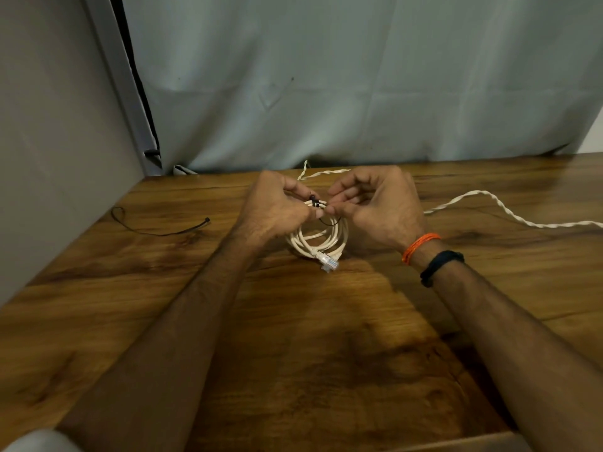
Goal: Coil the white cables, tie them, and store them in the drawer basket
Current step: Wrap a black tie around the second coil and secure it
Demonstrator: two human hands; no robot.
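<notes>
Upright, coiled cable (321, 238) hangs plug-down; left hand (277, 207) and right hand (375, 203) pinch its black tie (315, 201)

Dim warm light, soft arm shadows on the table (326, 353), wide-angle edge bending.

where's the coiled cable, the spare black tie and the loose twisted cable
coiled white cable (329, 238): head view, right side of the loops
spare black zip tie (169, 232): head view, mid strap
twisted white cable (489, 197): head view, its bend on the table
</notes>
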